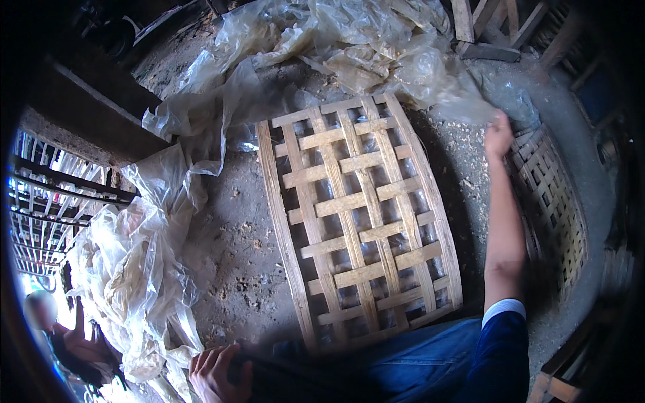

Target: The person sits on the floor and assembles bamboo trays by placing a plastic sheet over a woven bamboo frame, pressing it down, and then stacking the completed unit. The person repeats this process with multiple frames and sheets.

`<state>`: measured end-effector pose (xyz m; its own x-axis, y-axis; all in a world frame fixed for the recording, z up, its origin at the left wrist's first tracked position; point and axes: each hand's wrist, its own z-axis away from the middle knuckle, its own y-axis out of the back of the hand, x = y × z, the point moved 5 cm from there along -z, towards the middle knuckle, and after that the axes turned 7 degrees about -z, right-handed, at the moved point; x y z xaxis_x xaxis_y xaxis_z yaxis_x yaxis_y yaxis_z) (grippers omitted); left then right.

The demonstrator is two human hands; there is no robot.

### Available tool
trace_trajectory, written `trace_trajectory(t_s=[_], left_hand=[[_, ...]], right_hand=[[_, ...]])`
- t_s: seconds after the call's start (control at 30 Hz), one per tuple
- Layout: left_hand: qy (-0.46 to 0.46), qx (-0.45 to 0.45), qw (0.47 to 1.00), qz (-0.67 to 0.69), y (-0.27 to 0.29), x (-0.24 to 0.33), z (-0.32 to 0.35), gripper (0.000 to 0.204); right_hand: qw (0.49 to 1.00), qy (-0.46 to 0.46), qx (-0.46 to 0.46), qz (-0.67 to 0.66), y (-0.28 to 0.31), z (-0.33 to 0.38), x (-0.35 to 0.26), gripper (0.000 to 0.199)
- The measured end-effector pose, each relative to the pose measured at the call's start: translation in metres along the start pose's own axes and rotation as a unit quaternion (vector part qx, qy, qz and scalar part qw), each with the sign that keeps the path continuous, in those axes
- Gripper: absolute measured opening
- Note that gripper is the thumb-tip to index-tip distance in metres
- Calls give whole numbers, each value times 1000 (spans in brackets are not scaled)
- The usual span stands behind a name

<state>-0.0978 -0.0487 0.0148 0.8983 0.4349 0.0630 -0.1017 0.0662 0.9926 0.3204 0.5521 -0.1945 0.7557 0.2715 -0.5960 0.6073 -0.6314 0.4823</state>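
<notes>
A woven bamboo panel (pixel 363 201) of wide crossing strips lies before me, with clear plastic showing through its gaps. Beyond its right far corner, my right hand (pixel 498 138) is closed on the edge of a crumpled clear plastic sheet (pixel 463 101), blurred near the fingers. That arm reaches past a second woven panel (pixel 554 201) on the right, darker and more finely woven. Low on the left, my left hand (pixel 218 373) is closed with curled fingers beside my dark-clothed leg. Something dark shows between its thumb and fingers, too dim to name.
More crumpled plastic sheeting (pixel 134 269) is heaped on the left, beneath a thick wooden beam (pixel 94 114). A slatted barrier (pixel 54 188) and a person (pixel 74 342) are at the far left. Wooden frame pieces (pixel 490 33) stand at the back right. Crumbs litter the dirt floor (pixel 242 242).
</notes>
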Motion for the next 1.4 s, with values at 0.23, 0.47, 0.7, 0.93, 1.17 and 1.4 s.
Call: trace_trajectory(t_s=[0.23, 0.47, 0.7, 0.93, 1.17, 1.4], left_hand=[[3, 7, 1000, 20, -14, -8, 4, 31], [30, -5, 1000, -4, -8, -2, 9, 29], [11, 11, 1000, 22, -18, -11, 0, 28], [1, 0, 1000, 18, -16, -12, 0, 30], [7, 37, 999, 37, -16, -7, 2, 30], [-1, 74, 997, 30, -10, -15, 15, 30]], right_hand=[[944, -284, 11, -167, 32, -48, 131, 47], [978, 178, 96, 53, 60, -30, -76, 46], [895, 241, -373, -39, -93, 53, -197, 66], [918, 126, -337, 169, -129, 39, -168, 23], [950, 191, -235, -73, -27, 41, -145, 15], [967, 146, -192, -81, 45, 27, -137, 17]])
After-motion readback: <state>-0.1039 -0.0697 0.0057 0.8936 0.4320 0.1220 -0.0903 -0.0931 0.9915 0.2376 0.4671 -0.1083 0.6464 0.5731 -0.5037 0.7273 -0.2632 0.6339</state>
